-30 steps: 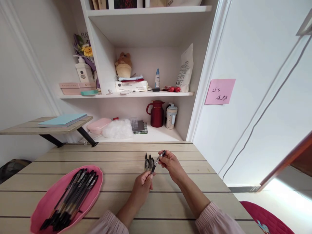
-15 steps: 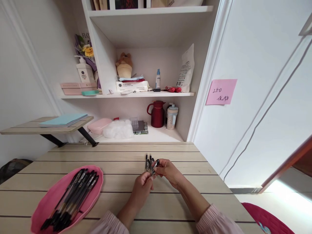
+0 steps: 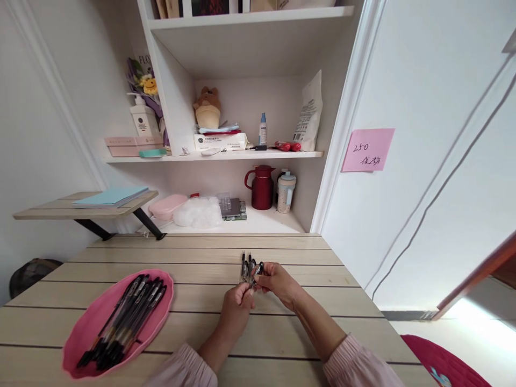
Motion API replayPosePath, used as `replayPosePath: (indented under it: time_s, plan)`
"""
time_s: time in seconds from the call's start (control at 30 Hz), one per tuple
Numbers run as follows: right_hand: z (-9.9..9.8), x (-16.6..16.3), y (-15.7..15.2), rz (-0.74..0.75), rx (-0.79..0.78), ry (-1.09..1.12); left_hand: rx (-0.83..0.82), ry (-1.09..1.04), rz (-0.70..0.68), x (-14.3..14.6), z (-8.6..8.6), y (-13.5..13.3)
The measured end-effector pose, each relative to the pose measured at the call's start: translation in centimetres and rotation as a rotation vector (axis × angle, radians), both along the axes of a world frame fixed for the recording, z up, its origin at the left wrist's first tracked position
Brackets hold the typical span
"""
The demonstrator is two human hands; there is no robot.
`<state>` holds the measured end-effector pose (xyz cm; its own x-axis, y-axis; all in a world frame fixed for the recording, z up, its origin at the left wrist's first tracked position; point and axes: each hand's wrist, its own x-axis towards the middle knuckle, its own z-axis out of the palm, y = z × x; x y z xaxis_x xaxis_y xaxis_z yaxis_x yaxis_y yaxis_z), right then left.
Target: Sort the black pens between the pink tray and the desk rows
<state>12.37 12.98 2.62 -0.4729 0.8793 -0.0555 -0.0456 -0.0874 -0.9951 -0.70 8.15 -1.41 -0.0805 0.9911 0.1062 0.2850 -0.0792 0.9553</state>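
Over the table (image 3: 282, 322) centre, I am pinching one pen (image 3: 255, 271) at both ends, left hand (image 3: 238, 305) at its near end, right hand (image 3: 276, 280) at its far end, long axis slanting away rightward, beside pens (image 3: 245, 264) lying just beyond.

Pale plank table (image 3: 282, 322): pink tray (image 3: 86, 330) of black pens (image 3: 124, 320) near left edge.

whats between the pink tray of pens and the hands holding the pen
Nothing: in the head view, only bare wooden tabletop lies between the pink tray and the left hand, which grips a pen with the right hand.
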Motion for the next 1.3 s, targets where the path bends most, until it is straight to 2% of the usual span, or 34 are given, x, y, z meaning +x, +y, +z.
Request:
replayPosePath:
  time_s: [0.07, 0.2, 0.37, 0.47, 0.57, 0.8, 0.93, 1.07, 1.13, 1.23, 1.3]
  plan:
    - [0.2, 0.8, 0.5, 0.026, -0.013, 0.02, -0.016, -0.039, -0.011, -0.1, -0.1, 0.1]
    - [0.9, 2.6, 1.3, -0.079, 0.032, 0.084, -0.078, -0.128, -0.052, -0.2, -0.2, 0.0]
    - [1.3, 2.6, 1.1, 0.103, 0.046, 0.125, -0.121, -0.201, -0.128, -0.2, -0.1, -0.2]
    - [1.0, 2.1, 1.0, 0.089, 0.034, 0.124, -0.106, -0.203, -0.14, -0.1, -0.3, -0.1]
    - [0.6, 1.9, 1.1, 0.071, 0.008, 0.128, -0.052, -0.138, -0.103, -0.1, -0.3, -0.1]
    - [0.4, 1.3, 0.9, 0.028, 0.011, 0.138, 0.157, 0.162, 0.018, -0.2, 0.6, -0.7]
    - [0.5, 1.5, 1.1, -0.024, 0.043, 0.091, 0.172, 0.169, 0.044, -0.1, 0.9, -0.9]
    - [0.2, 2.3, 2.0, -0.194, 0.085, -0.007, 0.177, 0.127, 0.107, -0.6, 2.3, -1.1]
    - [-0.4, 2.5, 2.6, -0.291, 0.121, -0.17, 0.181, 0.108, 0.143, -1.7, 3.4, -1.1]
    - [-1.7, 2.3, 3.0, -0.327, 0.189, -0.431, 0.197, 0.131, 0.266, -4.8, 5.4, -1.1]
    - [-2.6, 2.0, 3.0, -0.326, 0.228, -0.526, 0.234, 0.242, 0.37, -8.0, 6.8, -1.4]
